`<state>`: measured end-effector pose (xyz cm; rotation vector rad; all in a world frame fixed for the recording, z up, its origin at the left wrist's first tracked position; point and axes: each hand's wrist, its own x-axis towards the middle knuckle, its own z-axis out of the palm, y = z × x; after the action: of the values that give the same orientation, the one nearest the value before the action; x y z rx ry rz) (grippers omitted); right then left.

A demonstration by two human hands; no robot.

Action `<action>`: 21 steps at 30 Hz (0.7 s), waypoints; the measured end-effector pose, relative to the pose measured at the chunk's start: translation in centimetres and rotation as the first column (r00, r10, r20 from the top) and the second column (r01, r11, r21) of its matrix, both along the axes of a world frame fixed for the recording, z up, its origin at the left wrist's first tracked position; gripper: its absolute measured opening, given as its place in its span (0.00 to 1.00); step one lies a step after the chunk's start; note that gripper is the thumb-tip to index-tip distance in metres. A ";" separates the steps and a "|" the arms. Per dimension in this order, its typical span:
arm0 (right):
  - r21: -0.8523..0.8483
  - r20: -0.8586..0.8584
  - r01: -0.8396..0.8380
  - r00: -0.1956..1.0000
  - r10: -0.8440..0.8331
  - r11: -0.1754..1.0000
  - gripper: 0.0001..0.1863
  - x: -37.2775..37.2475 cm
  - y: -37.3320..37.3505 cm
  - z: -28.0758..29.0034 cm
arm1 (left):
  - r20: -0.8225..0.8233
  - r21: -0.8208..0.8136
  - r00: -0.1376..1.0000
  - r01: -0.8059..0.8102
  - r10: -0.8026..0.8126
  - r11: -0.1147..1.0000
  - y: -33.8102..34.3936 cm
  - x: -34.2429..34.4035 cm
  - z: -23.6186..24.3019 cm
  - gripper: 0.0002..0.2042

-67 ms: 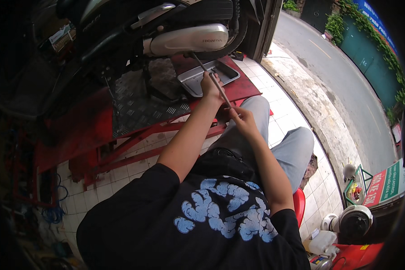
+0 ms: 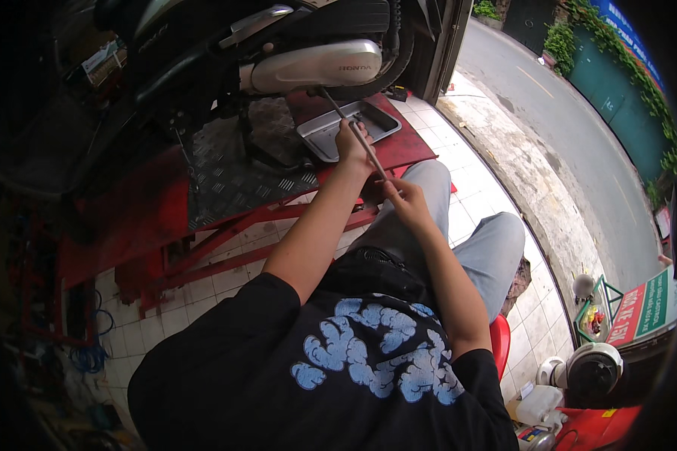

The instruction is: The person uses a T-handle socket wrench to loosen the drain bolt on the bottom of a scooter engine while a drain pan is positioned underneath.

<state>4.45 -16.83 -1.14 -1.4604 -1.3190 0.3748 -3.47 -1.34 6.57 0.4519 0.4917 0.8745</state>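
Note:
Both hands are on a long metal speed wrench [image 2: 368, 152] with a crank-like offset in its shaft. Its far end reaches up under the silver engine cover [image 2: 320, 66] of a motor scooter; the tip's contact there is too small to make out. My left hand [image 2: 353, 143] wraps the shaft around its middle, over the near rim of a grey metal tray [image 2: 325, 146]. Lower and to the right, my right hand [image 2: 405, 201] pinches the near end of the wrench, above my thigh. A few small dark things lie inside the tray.
The scooter stands on a red lift table [image 2: 143, 214] with a dark tread plate [image 2: 259, 197]. White floor tiles [image 2: 459, 150] run toward the street at right. Blue hose [image 2: 90, 357] lies at lower left. A red stool [image 2: 499, 342] and a plastic jug [image 2: 540, 406] are at lower right.
My hands and the wrench hold the same place. A small skin-coloured shape has come into sight at the far right, above the sign board.

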 end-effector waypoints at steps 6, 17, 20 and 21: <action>-0.005 0.015 0.029 0.999 -0.029 1.000 0.19 -0.1 0.0 0.0 | -0.004 0.020 1.000 0.005 -0.005 1.000 0.6 0.0 -0.6 0.16; -0.021 -0.066 0.062 0.996 -0.063 0.998 0.20 0.1 0.3 -0.1 | -0.004 0.059 1.000 0.030 -0.030 0.998 1.1 0.6 -0.9 0.21; -0.111 -0.639 -0.034 0.768 -0.046 0.993 0.25 -0.7 -0.1 1.1 | -0.122 0.155 0.991 0.074 -0.055 0.985 1.8 0.5 -0.8 0.23; -0.078 -0.724 -0.131 0.689 0.034 0.988 0.27 -0.9 -0.3 1.8 | -0.130 0.128 0.990 0.071 -0.054 0.989 1.9 0.7 -0.9 0.23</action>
<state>3.54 -17.09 0.64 -1.1506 -0.7122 1.0009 -2.80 0.55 5.66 0.6440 0.5349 0.8241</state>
